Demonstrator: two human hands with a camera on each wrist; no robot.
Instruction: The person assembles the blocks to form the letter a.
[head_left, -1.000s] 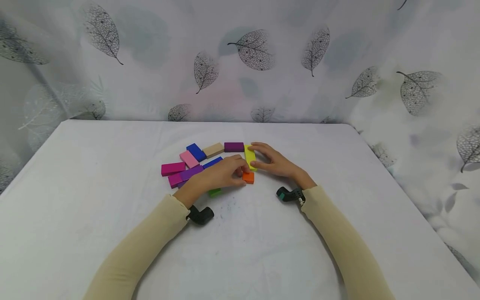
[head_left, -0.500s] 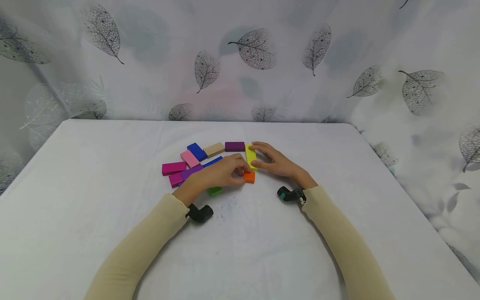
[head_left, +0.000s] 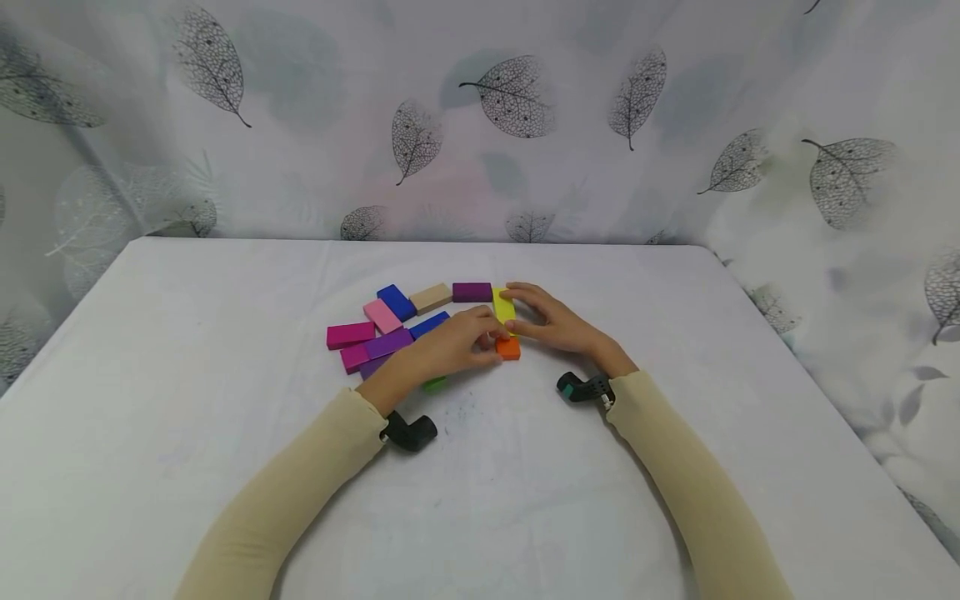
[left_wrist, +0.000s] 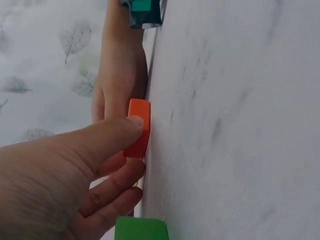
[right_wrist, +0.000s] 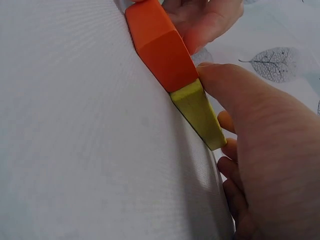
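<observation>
Green block [head_left: 435,384] nearest, partly under the left hand [head_left: 452,347], which pinches the orange block [head_left: 508,349] between thumb and fingers. Orange sits just right of that hand, butting the near end of the yellow block [head_left: 503,305] — long axis half hidden by fingers, can't tell for sure. Right hand [head_left: 555,323] is on yellow's right, thumb at its near end, fingers at the far end; yellow's long axis points away from the person — dark purple block [head_left: 472,292] beyond, to the left.
</observation>
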